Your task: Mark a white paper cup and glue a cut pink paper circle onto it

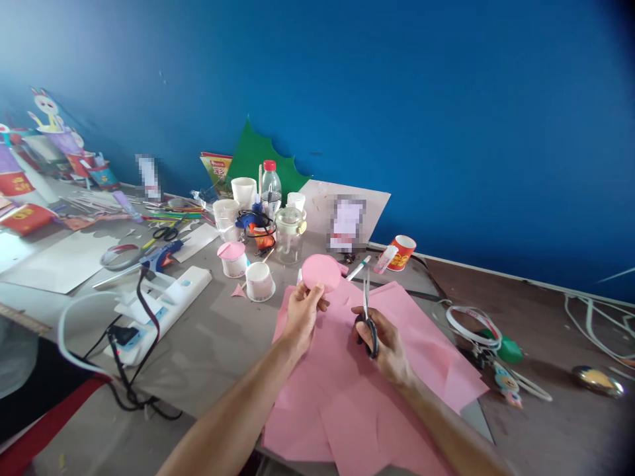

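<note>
A round pink paper disc is pinched between the thumb and fingers of my left hand, above the table's middle. My right hand grips black-handled scissors with the blades pointing up and away, a short distance right of the disc. The blades look nearly closed and touch no paper. Large pink paper sheets lie overlapping under both hands. Left of the disc are an upturned white cup and a white cup with a pink top.
A power strip with black cables and a blue glue gun lie left. Behind stand a glass jar, a red-capped bottle and several cups. A red cup stands back right; coiled white cables lie at right.
</note>
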Demonstrator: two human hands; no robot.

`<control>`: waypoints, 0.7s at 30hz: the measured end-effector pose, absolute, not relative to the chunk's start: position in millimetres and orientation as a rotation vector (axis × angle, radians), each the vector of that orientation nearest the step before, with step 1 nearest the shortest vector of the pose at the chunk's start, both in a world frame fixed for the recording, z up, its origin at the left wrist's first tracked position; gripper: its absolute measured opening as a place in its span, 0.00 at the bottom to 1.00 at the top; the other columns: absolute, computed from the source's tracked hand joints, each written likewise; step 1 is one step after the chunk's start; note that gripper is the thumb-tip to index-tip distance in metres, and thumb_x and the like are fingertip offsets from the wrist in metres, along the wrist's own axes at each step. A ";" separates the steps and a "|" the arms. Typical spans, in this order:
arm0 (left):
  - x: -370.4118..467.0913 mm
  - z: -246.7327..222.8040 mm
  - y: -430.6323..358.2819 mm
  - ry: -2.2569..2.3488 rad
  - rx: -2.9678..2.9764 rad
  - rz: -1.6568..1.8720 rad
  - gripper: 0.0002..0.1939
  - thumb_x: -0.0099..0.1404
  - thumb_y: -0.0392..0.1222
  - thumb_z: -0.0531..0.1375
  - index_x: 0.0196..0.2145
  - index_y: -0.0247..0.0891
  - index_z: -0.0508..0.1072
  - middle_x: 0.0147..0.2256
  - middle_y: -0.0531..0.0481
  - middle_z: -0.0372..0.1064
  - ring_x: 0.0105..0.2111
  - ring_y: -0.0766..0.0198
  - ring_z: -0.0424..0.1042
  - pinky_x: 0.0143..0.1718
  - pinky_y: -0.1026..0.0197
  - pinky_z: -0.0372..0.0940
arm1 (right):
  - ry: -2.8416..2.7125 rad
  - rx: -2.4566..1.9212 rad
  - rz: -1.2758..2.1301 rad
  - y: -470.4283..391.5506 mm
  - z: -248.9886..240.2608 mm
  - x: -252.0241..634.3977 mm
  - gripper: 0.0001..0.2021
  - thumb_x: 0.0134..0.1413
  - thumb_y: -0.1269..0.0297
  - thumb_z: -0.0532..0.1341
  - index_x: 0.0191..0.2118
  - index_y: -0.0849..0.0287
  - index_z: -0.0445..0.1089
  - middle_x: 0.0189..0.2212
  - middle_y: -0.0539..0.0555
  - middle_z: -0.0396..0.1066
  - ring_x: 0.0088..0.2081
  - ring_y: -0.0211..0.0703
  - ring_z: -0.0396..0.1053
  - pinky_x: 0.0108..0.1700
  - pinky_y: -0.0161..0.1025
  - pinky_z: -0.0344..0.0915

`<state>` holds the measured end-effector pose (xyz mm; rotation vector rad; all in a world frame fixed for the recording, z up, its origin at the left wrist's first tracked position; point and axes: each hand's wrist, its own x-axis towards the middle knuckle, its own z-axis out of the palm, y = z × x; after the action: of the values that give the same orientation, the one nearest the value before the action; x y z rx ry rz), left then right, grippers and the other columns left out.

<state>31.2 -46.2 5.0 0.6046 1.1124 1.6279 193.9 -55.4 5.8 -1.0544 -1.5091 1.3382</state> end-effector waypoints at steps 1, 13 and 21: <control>31.0 4.4 -45.9 1.112 0.608 1.637 0.15 0.55 0.50 0.65 0.27 0.37 0.68 0.20 0.59 0.60 0.19 0.73 0.60 0.27 0.67 0.58 | -1.511 -1.059 1.350 -55.6 6.1 193.7 0.25 0.50 0.41 0.62 0.41 0.59 0.67 0.19 0.46 0.61 0.22 0.36 0.56 0.23 0.34 0.54; 31.5 7.4 -46.1 1.178 0.672 1.634 0.14 0.55 0.50 0.63 0.26 0.37 0.67 0.18 0.58 0.60 0.19 0.72 0.61 0.25 0.66 0.55 | -1.580 -1.135 1.491 -61.0 8.4 190.7 0.24 0.45 0.43 0.65 0.40 0.60 0.68 0.20 0.45 0.59 0.20 0.33 0.55 0.20 0.32 0.52; 31.4 9.5 -46.5 1.191 0.699 1.634 0.14 0.58 0.50 0.62 0.26 0.36 0.66 0.18 0.57 0.60 0.20 0.72 0.61 0.26 0.67 0.55 | -1.611 -1.124 1.516 -63.6 5.6 190.3 0.22 0.45 0.47 0.66 0.40 0.60 0.69 0.19 0.44 0.57 0.21 0.34 0.55 0.20 0.32 0.53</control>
<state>31.4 -46.5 9.5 0.6993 1.1911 1.6340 190.3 -63.6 5.6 -1.1242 -1.6110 1.5157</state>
